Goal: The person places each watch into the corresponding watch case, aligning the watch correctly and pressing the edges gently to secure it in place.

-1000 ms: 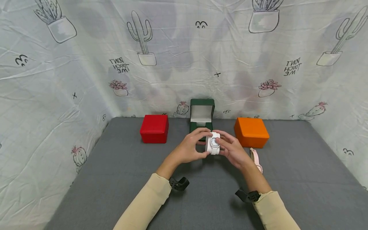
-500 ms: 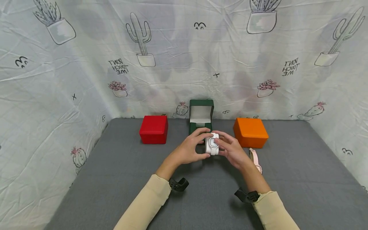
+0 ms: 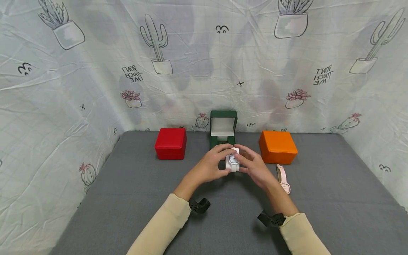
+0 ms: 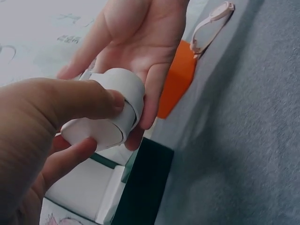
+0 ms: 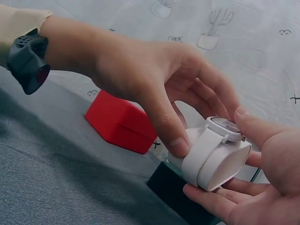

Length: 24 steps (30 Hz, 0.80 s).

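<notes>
A white watch (image 3: 234, 160) with its strap looped round a white cushion (image 5: 228, 168) is held up between both hands, just in front of the green box. From the left, my left hand (image 3: 210, 165) grips watch and cushion, its thumb on the strap in the right wrist view. My right hand (image 3: 256, 169) holds the same bundle from the right, thumb at the watch face and fingers underneath and behind. Behind them the green watch box (image 3: 224, 114) stands with its lid up, showing a white lining; the hands hide its lower front.
On the grey cloth-covered table (image 3: 143, 198), a closed red box (image 3: 171, 143) stands left of the green one. To the right is a closed orange box (image 3: 278, 147). A pink watch (image 3: 283, 180) lies beside my right forearm. A patterned curtain (image 3: 197, 53) hangs behind.
Both hands have shifted slightly to the left with the white watch and cushion. More of the pink watch shows beside my right forearm. The boxes have stayed put.
</notes>
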Available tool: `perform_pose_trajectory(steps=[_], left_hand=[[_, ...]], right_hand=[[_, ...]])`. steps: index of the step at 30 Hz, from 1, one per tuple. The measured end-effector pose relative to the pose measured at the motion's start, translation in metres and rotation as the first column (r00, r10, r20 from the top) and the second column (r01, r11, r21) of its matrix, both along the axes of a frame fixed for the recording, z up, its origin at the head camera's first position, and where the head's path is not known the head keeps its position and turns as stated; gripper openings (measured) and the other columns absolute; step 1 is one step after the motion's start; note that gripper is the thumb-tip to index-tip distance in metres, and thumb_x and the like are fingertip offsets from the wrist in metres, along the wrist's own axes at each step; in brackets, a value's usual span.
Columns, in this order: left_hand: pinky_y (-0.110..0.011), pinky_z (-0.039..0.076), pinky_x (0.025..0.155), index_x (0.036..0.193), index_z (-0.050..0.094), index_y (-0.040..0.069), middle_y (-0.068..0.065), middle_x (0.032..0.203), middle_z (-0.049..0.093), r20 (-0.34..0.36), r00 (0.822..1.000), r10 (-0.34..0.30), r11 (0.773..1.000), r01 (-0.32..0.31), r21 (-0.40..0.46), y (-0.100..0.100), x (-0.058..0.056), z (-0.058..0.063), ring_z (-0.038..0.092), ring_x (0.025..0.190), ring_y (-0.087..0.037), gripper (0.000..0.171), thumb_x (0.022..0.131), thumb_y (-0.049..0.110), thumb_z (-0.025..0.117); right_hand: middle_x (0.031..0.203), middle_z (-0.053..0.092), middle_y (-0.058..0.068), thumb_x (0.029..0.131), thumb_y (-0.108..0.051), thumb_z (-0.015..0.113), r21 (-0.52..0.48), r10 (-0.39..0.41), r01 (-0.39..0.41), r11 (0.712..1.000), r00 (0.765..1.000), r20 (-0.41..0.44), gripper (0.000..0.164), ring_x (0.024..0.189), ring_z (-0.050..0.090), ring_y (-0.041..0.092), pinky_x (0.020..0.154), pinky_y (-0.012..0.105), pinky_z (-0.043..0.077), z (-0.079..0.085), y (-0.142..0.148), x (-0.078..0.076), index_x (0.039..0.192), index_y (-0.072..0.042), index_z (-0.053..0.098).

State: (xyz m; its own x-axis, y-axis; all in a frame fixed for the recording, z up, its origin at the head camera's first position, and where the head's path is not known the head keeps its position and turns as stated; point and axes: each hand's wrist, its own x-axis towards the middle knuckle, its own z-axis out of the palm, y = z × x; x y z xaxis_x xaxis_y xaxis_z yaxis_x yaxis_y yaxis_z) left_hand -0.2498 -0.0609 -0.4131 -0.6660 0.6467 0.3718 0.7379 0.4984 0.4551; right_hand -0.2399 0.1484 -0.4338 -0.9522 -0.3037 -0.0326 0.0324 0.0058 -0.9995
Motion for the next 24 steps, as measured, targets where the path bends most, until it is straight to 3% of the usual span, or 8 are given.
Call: perform_pose_trajectory(steps=[4,10,14,24], left_hand=[[-0.027,0.054,0.093,0.134,0.055,0.014,-0.007,0.141,0.047,0.017,1.000,-0.006,0.998,0.005,0.064,-0.005,-0.007,-0.005,0.051,0.125,-0.019,0.059,0.080,0.011,0.078],[-0.029,0.054,0.092,0.133,0.055,0.009,-0.009,0.139,0.049,0.072,0.997,-0.021,0.993,0.013,0.119,-0.013,-0.019,-0.008,0.054,0.123,-0.021,0.058,0.079,0.006,0.077],[-0.032,0.055,0.092,0.134,0.055,0.009,-0.009,0.139,0.048,0.117,0.993,-0.010,0.991,-0.005,0.130,-0.016,-0.027,-0.006,0.053,0.124,-0.022,0.058,0.080,0.005,0.076],[-0.032,0.055,0.092,0.134,0.055,0.010,-0.008,0.140,0.048,0.157,0.987,0.029,0.995,-0.043,0.087,-0.016,-0.052,-0.002,0.051,0.126,-0.022,0.057,0.081,0.008,0.076]], right_hand=[[0.149,0.040,0.016,0.098,-0.026,0.057,0.035,-0.010,0.011,0.999,0.999,-0.031,0.058,0.123,0.053,0.024,0.096,0.042,0.052,0.000,-0.003,0.001,0.150,-0.014,0.033],[0.152,0.040,0.014,0.091,-0.015,0.067,0.079,-0.031,0.046,0.996,0.983,-0.182,0.063,0.139,0.042,0.031,0.101,0.030,0.047,0.004,-0.009,0.001,0.147,-0.009,0.039],[0.151,0.042,0.013,0.090,-0.013,0.068,0.119,-0.032,0.062,0.991,0.970,-0.240,0.061,0.140,0.041,0.029,0.101,0.029,0.047,0.005,-0.014,-0.003,0.145,-0.006,0.042],[0.146,0.048,0.012,0.091,-0.005,0.065,0.155,-0.108,0.153,0.976,0.958,-0.267,0.054,0.135,0.047,0.025,0.102,0.038,0.046,0.004,-0.026,-0.021,0.142,-0.008,0.048]])
